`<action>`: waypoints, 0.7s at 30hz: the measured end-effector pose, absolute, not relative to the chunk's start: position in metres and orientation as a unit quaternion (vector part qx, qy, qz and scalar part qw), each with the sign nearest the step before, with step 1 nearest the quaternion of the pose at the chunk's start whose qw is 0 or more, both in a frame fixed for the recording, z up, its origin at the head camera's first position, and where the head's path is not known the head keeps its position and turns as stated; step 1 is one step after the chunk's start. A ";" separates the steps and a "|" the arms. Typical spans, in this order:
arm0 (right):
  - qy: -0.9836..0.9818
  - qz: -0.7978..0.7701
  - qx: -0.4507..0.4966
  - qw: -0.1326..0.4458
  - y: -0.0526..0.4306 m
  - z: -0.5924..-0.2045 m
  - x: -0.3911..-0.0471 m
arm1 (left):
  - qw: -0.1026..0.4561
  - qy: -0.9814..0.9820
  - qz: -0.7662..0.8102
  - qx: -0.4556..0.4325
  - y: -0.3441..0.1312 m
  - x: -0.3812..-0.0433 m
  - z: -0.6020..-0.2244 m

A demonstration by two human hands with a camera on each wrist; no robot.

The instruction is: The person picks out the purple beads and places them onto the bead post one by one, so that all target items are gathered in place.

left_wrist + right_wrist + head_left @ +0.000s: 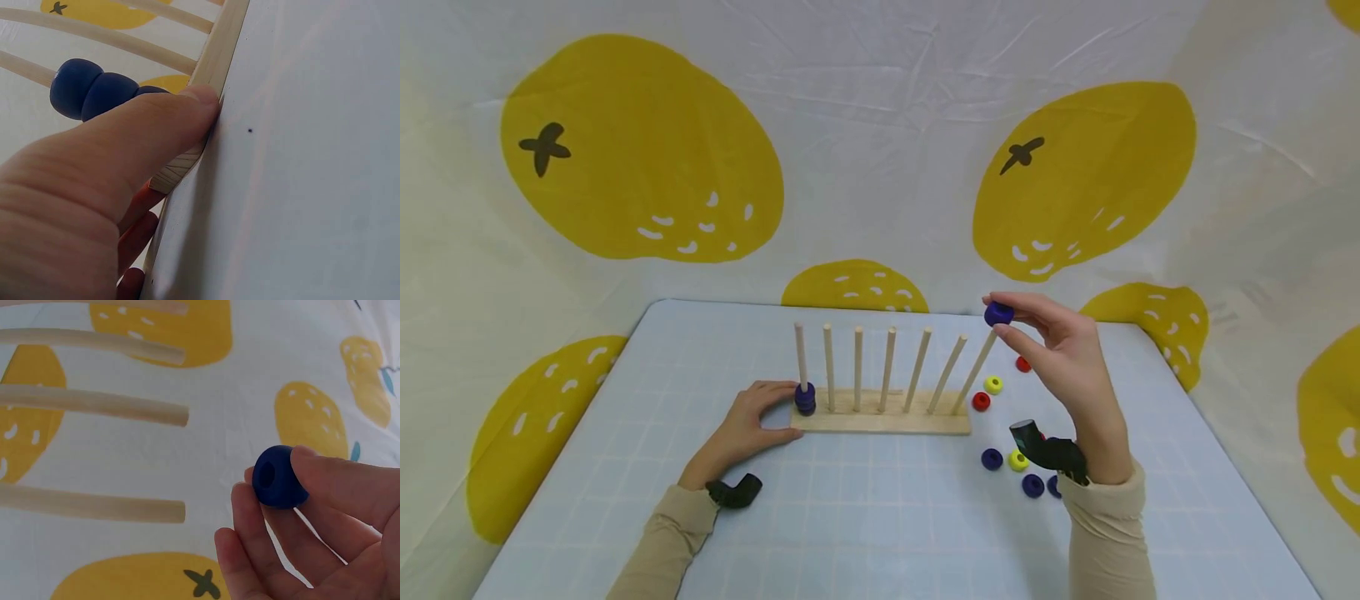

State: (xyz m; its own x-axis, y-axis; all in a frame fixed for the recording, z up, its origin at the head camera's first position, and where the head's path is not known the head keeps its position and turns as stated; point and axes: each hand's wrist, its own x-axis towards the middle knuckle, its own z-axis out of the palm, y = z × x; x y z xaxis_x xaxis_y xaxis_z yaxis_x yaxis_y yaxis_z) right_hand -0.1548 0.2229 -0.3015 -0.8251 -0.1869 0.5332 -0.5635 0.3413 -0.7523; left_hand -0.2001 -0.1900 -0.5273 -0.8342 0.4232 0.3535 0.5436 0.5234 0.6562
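A wooden peg stand with a row of upright pegs stands on the table. Its left end is gripped by my left hand, thumb along the front edge and fingers behind. Dark blue beads are stacked low on the leftmost peg. My right hand pinches another blue bead between thumb and fingertips, up by the top of the rightmost peg. In the right wrist view the bead's hole faces the peg ends, with a gap between.
Loose beads lie on the table right of the stand: red, yellow and blue ones, some partly hidden by the right wrist and its black camera. A white cloth with yellow fruit prints hangs behind the table.
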 end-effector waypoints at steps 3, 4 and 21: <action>-0.797 0.525 0.244 0.174 0.215 -0.297 -0.157 | 0.075 -0.869 -0.402 -0.278 -0.191 -0.200 -0.527; -0.796 0.524 0.249 0.174 0.213 -0.296 -0.158 | 0.073 -0.869 -0.403 -0.278 -0.191 -0.200 -0.527; -0.764 0.539 0.313 0.166 0.178 -0.282 -0.170 | 0.072 -0.868 -0.406 -0.276 -0.190 -0.198 -0.524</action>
